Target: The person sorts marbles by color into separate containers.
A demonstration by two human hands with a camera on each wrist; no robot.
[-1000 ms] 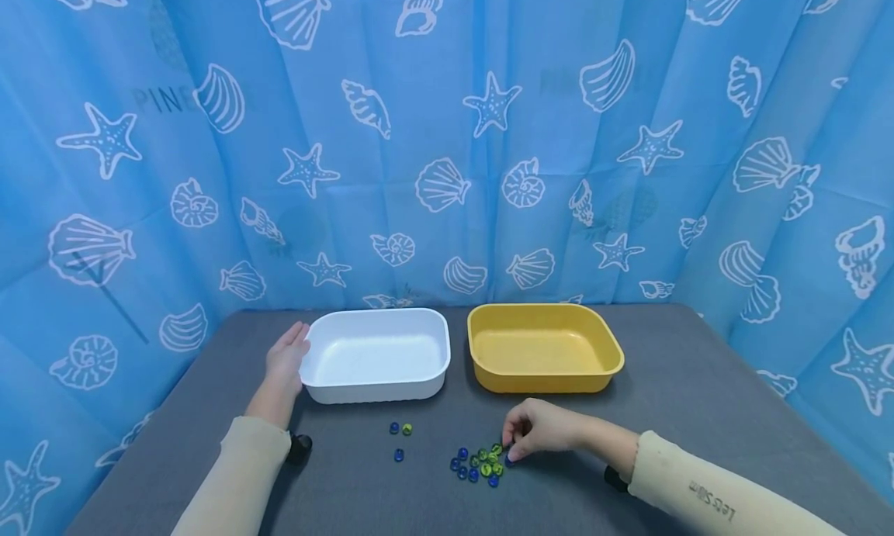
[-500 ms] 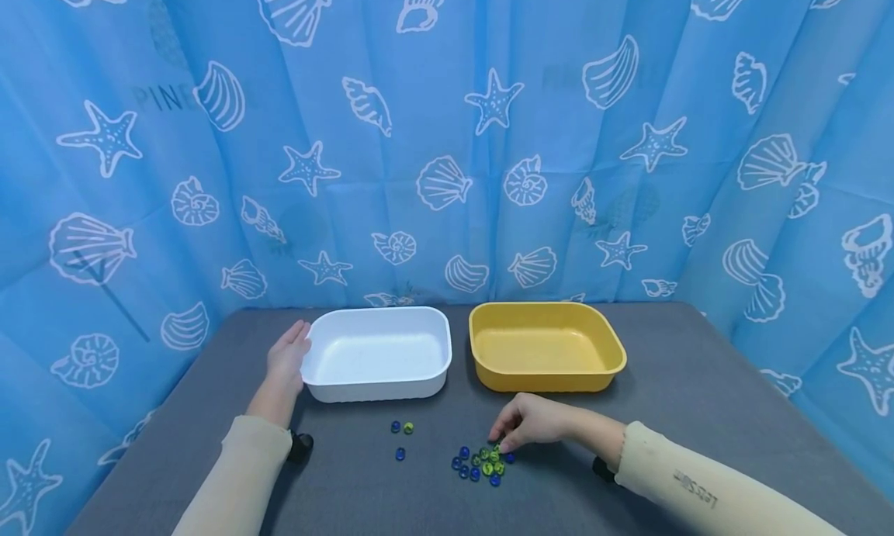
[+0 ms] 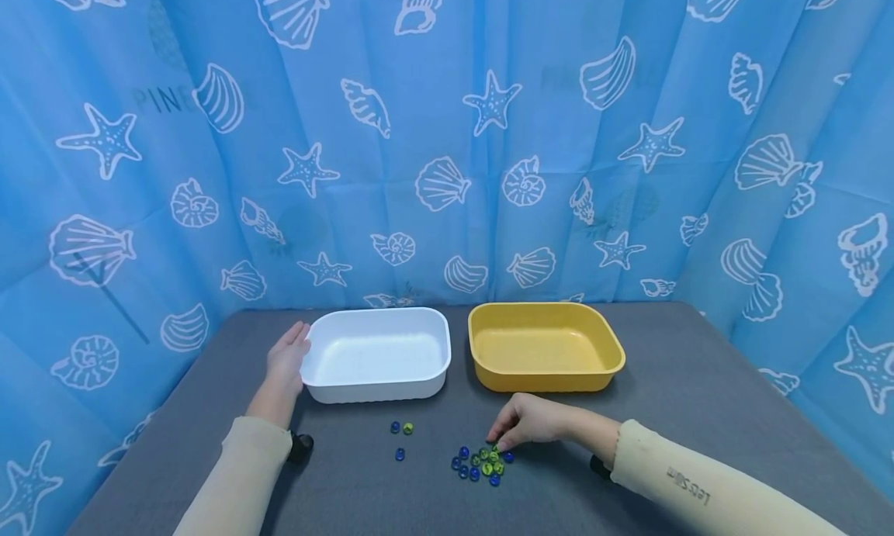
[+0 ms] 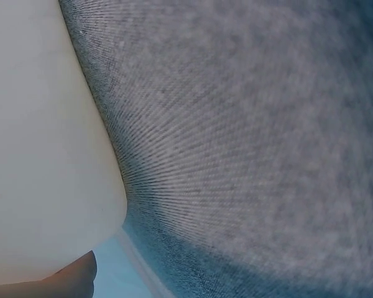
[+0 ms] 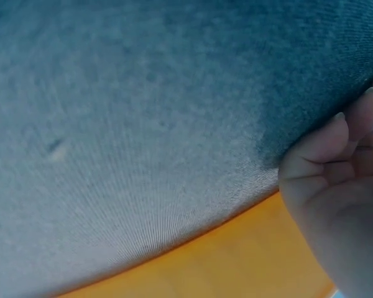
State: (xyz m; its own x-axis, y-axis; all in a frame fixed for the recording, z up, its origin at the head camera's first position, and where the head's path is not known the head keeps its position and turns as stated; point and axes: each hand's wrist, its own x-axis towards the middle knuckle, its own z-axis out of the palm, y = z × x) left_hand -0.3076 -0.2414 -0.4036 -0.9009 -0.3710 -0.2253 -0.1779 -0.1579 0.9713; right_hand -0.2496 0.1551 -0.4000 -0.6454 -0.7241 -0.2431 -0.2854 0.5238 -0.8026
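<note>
My left hand (image 3: 286,357) rests against the left end of the white bin (image 3: 377,393), its fingers straight along the wall. In the left wrist view, part of that hand (image 4: 74,279) shows beyond the bin's wall (image 4: 43,155). Over a cluster of marbles, my right hand (image 3: 534,421) reaches down with curled fingers. It pinches a yellow-green marble (image 3: 496,448) at the cluster's far edge, partly covered by the fingertips. Blue marbles (image 3: 464,452) and other yellow-green marbles (image 3: 487,468) lie close together there. In the right wrist view, the hand (image 5: 342,174) hides the marble.
A yellow bin (image 3: 548,382) stands right of the white one, behind my right hand. Left of the cluster lie two blue marbles (image 3: 400,454) and a yellow-green marble (image 3: 408,428). Grey cloth (image 3: 349,482) covers the table, and a blue shell-patterned curtain (image 3: 447,210) hangs behind.
My right hand has shifted slightly left, from a blue marble at the cluster's right edge to the yellow-green marble. The blue marble stays on the cloth. My left hand has not moved.
</note>
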